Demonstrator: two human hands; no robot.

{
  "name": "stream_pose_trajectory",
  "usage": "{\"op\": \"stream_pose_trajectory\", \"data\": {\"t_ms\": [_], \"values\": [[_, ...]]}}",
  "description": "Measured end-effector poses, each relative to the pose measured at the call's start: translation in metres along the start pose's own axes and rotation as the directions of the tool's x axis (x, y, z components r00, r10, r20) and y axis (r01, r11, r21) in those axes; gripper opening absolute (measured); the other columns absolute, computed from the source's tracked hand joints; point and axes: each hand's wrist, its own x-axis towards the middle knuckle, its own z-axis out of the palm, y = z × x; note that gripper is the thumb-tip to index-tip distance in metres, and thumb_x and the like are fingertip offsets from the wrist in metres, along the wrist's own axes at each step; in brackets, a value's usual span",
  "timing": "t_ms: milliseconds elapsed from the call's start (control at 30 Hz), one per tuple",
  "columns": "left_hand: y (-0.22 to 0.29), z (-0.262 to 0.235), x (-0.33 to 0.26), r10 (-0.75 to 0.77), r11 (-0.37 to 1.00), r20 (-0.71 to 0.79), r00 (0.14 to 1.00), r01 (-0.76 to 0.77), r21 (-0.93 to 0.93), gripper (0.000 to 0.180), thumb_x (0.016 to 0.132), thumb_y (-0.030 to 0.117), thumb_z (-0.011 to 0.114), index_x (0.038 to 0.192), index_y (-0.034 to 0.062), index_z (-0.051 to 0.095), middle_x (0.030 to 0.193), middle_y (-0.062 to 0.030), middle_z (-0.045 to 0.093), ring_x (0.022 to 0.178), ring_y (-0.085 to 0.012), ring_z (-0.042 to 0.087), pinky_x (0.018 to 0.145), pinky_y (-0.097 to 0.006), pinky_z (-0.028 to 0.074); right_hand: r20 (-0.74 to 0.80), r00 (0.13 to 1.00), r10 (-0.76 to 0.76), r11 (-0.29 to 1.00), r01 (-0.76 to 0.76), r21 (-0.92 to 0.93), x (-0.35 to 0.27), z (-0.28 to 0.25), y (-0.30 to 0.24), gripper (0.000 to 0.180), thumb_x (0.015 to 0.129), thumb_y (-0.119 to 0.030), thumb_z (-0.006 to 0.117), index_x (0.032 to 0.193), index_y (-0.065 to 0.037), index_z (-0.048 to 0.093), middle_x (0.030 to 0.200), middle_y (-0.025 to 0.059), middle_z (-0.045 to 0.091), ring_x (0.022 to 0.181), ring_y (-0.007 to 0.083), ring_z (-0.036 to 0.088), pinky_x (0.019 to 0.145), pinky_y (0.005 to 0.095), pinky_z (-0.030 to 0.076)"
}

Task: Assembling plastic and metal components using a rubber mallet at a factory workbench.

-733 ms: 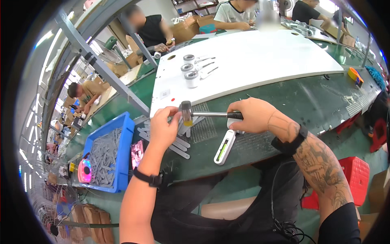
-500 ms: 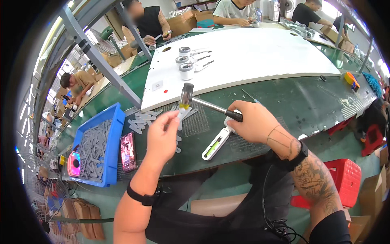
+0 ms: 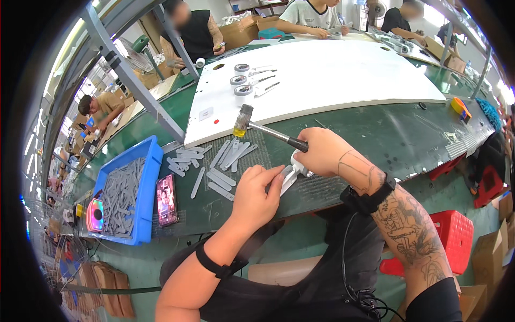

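Note:
My right hand (image 3: 324, 153) is closed round the black grip of a two-faced mallet (image 3: 273, 135), whose dark and yellow head points left over the table. Under that hand lies a white long-handled device (image 3: 289, 185), partly covered by both hands. My left hand (image 3: 256, 196) pinches a thin grey strip (image 3: 287, 171) against the device's handle; fingers hide most of the strip. Beside the left hand, several loose grey strips (image 3: 220, 180) are spread on the green table.
A blue bin (image 3: 144, 217) full of grey strips stands at the left, with a phone (image 3: 167, 201) beside it. Beyond lies a large white board (image 3: 332, 80) bearing three white round-topped devices (image 3: 244, 96). Yellow tape (image 3: 460, 109) sits far right. Co-workers sit behind.
My left hand has moved right and down, bringing the grey strip from beside the mallet head onto the white device. The mallet has shifted slightly left and down, still in my right hand.

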Motion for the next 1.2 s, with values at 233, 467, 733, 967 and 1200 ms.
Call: {"op": "stream_pose_trajectory", "data": {"t_ms": [233,467,733,967,1200], "values": [[0.007,0.001,-0.002,-0.030,0.999,-0.035,0.999,0.031,0.030,0.026,0.101,0.014,0.076,0.124,0.0042,0.082,0.085,-0.0097,0.060,0.076,-0.0258,0.060,0.070,-0.038,0.050,0.005,0.999,0.047,0.998,-0.048,0.036,-0.002,-0.001,-0.004,0.034,0.093,-0.028,0.075,0.110,0.001,0.076,0.095,0.0229,0.077,0.096,0.0404,0.075,0.088,0.0473,0.058],[0.002,0.005,-0.005,0.055,0.994,-0.104,0.993,-0.044,0.101,0.023,0.097,0.014,0.079,0.117,0.0031,0.083,0.094,-0.0113,0.071,0.085,-0.0282,0.069,0.075,-0.039,0.055,-0.057,0.998,0.012,0.946,0.007,0.323,-0.040,-0.011,-0.003,0.040,0.101,-0.026,0.070,0.131,-0.001,0.072,0.104,0.0259,0.079,0.102,0.0420,0.077,0.091,0.0467,0.059],[-0.004,0.008,-0.007,0.037,0.994,-0.133,0.990,-0.050,-0.098,0.014,0.093,0.009,0.083,0.102,-0.0012,0.079,0.100,-0.0132,0.078,0.088,-0.0269,0.075,0.079,-0.035,0.059,-0.276,0.927,-0.254,0.958,0.281,0.063,-0.135,-0.036,0.037,0.043,0.105,-0.010,0.065,0.148,-0.011,0.069,0.106,0.0220,0.078,0.093,0.0410,0.075,0.084,0.0428,0.059],[-0.007,0.004,-0.007,-0.069,0.963,-0.039,0.997,0.056,-0.263,0.013,0.095,0.006,0.082,0.103,-0.0028,0.078,0.099,-0.0125,0.077,0.088,-0.0214,0.075,0.080,-0.032,0.060,-0.265,0.917,-0.299,0.954,0.296,-0.051,-0.139,-0.056,0.023,0.047,0.102,-0.006,0.068,0.148,-0.013,0.069,0.098,0.0187,0.077,0.085,0.0401,0.073,0.077,0.0460,0.058],[-0.005,0.004,-0.003,-0.107,0.960,0.003,0.994,0.104,-0.260,0.011,0.095,0.007,0.082,0.100,-0.0026,0.078,0.097,-0.0121,0.076,0.086,-0.0207,0.075,0.080,-0.032,0.059,-0.079,0.972,-0.222,0.970,0.212,-0.117,-0.140,-0.059,0.029,0.046,0.101,-0.008,0.069,0.147,-0.013,0.070,0.095,0.0194,0.076,0.085,0.0403,0.073,0.079,0.0474,0.058]]}}
